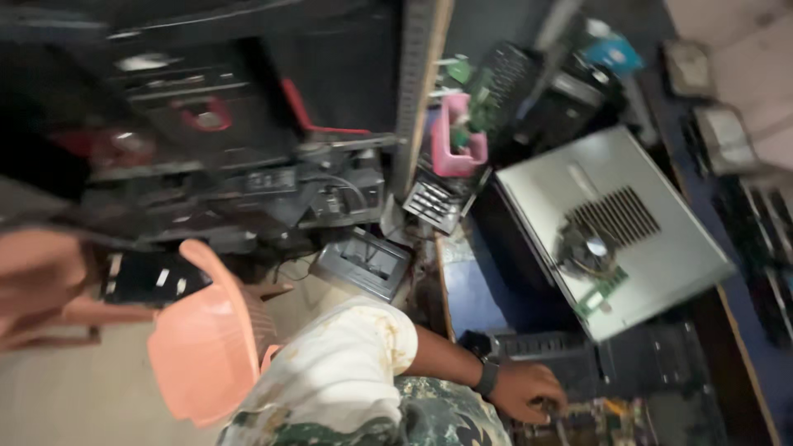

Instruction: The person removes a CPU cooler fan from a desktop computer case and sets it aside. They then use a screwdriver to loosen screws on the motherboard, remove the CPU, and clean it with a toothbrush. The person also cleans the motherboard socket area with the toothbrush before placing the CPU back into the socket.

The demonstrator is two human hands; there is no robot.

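Observation:
Neither of my hands shows clearly in the head view. Another person in a white sleeve [347, 363] and camouflage trousers sits on a pink plastic chair [202, 347] at the bottom centre. That person's hand [529, 392], with a dark watch on the wrist, rests on a green circuit board [603, 413] at the bottom edge. A blurred pinkish shape [33, 281] fills the left edge; I cannot tell what it is.
A grey computer case [661, 248] lies on its side at the right, with a cooler fan [586, 248] on its vent grille. Dark computer cases [206, 116] are stacked at the upper left. A pink tray [454, 136] of parts and loose electronics crowd the top centre.

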